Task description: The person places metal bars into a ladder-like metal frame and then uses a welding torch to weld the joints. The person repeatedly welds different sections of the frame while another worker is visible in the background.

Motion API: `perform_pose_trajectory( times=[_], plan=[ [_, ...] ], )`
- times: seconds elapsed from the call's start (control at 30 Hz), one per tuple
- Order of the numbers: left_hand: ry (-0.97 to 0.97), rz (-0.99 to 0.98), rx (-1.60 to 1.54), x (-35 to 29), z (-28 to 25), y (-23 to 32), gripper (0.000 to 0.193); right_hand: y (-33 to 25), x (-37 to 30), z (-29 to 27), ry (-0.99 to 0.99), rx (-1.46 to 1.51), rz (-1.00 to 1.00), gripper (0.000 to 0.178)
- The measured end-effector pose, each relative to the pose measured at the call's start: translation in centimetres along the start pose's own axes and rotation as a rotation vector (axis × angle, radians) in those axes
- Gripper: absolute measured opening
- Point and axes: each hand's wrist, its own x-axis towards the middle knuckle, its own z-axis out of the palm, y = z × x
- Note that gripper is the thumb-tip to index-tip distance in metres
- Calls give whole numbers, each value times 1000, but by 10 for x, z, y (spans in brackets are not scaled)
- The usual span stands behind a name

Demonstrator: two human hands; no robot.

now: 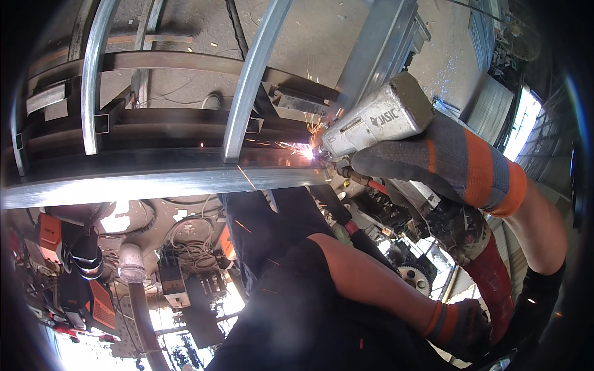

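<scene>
My right hand [427,161], in a grey and orange knit glove, is closed round a welding gun [377,120] with a boxy silver-grey head. The gun's tip is at a steel frame, where a bright arc [309,151] throws orange sparks. A long shiny square tube [167,187] runs along the frame's near side, and an upright tube [253,80] meets it left of the arc. Across my body to the lower right reaches my left arm; my left hand [461,328], gloved alike, is closed at the thick red hose sleeve [495,290]. Its fingertips are partly hidden.
More curved tubes [96,74] of the frame stand at the left over a concrete floor [192,25]. Below lie coiled cables [198,241], an orange and black machine [102,303] and a toothed gear wheel [413,280]. Corrugated sheets [489,105] lean at the far right.
</scene>
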Motion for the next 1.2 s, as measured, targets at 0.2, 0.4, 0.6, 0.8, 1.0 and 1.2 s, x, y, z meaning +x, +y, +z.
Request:
perform_pose_trajectory(
  times=[0.2,0.4,0.6,0.8,1.0,1.2],
  plan=[
    [-8,19,49,7,4,-1,35,8,2,0,28,-273,-317,37],
    [57,59,16,8,7,-3,31,12,-7,5,79,95,-51,38],
    [74,29,-43,8,11,-5,31,2,-8,-3,17,-34,-57,37],
    [48,5,-26,6,13,-4,33,6,-13,-4,-17,-114,-198,40],
    [32,-1,-12,10,11,-2,35,5,-12,-4,13,-235,-253,41],
    [17,2,0,15,12,-1,37,-6,-14,0,20,-67,-31,37]
  ],
)
